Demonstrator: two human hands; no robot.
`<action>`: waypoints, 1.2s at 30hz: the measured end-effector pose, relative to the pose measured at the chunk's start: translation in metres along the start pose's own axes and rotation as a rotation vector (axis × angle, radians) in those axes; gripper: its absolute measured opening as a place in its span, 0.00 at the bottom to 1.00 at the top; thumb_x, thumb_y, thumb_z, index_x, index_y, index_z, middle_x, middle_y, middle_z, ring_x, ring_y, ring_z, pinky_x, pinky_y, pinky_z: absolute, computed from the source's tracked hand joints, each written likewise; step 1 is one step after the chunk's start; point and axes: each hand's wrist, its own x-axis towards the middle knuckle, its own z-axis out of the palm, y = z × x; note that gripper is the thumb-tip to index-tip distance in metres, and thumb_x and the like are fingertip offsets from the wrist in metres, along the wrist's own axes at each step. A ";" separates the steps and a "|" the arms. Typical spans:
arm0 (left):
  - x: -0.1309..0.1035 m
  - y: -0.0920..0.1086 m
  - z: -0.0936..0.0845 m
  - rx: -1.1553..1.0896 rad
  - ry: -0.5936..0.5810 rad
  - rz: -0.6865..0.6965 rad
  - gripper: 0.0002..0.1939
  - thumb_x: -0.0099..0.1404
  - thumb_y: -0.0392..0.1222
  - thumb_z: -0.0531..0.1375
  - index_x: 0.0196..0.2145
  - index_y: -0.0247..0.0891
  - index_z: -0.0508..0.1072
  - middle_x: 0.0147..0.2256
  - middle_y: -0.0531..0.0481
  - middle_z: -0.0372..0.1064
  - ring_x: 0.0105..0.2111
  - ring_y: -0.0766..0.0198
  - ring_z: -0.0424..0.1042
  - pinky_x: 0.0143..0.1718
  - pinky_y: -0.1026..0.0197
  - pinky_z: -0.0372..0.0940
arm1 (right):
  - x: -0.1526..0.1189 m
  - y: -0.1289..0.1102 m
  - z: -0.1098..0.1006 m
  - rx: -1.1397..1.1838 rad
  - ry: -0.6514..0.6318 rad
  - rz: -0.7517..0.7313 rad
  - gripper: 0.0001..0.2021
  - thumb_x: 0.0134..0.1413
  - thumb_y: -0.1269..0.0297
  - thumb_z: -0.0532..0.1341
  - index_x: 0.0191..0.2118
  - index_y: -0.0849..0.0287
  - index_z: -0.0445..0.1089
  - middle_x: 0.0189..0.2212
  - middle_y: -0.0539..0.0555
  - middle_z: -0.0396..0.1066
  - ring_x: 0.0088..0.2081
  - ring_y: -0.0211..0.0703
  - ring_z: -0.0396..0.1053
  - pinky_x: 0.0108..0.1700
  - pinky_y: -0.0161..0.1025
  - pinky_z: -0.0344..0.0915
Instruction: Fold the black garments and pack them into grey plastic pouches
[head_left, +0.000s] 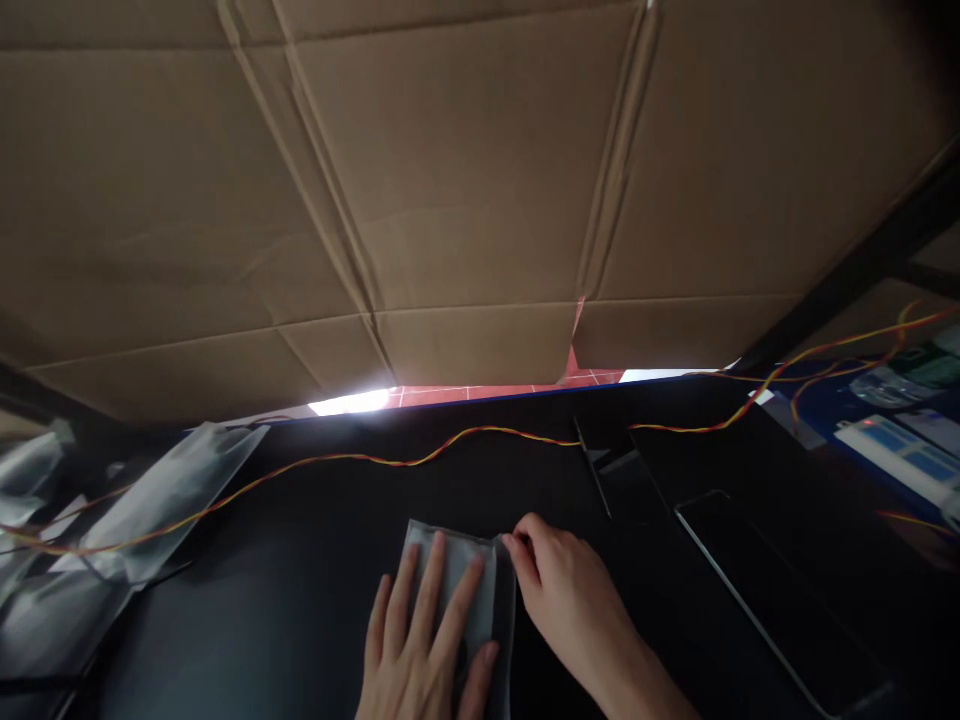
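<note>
"What is seen leftmost?"
"Frosted bags (pixel 180 485), crossed by a red-and-yellow wire (pixel 352 457)."
"Next?"
"By the left hand (pixel 416 660), laid flat and splayed, a translucent pouch (pixel 481 610) is pressed to the tabletop (pixel 300 570); its upper right corner is pinched by the right hand (pixel 566 580). Farther right, a phone-like slab (pixel 780 600) is seen."

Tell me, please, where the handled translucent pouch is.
In the head view, the translucent pouch lies at bottom centre on the black table, under the left hand; the right hand pinches its far right corner.
</note>
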 end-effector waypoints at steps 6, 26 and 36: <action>-0.010 -0.001 0.008 0.039 -0.146 -0.074 0.38 0.78 0.47 0.54 0.80 0.59 0.47 0.79 0.46 0.53 0.73 0.36 0.62 0.62 0.30 0.69 | 0.011 -0.015 -0.008 0.134 -0.151 0.127 0.13 0.78 0.60 0.57 0.39 0.54 0.73 0.28 0.51 0.80 0.34 0.46 0.82 0.32 0.35 0.65; 0.012 0.011 0.001 -0.072 -0.288 -0.276 0.31 0.81 0.38 0.47 0.77 0.60 0.56 0.79 0.43 0.51 0.74 0.31 0.60 0.60 0.11 0.60 | -0.017 -0.020 -0.004 0.140 -0.267 0.163 0.13 0.73 0.68 0.57 0.32 0.55 0.68 0.29 0.53 0.77 0.31 0.43 0.74 0.34 0.39 0.55; 0.009 0.011 0.003 -0.025 -0.328 -0.237 0.32 0.81 0.40 0.49 0.77 0.65 0.51 0.79 0.37 0.49 0.74 0.26 0.58 0.58 0.11 0.62 | 0.006 -0.025 -0.014 0.142 -0.240 0.115 0.18 0.73 0.66 0.58 0.26 0.55 0.64 0.24 0.50 0.74 0.27 0.39 0.69 0.32 0.40 0.51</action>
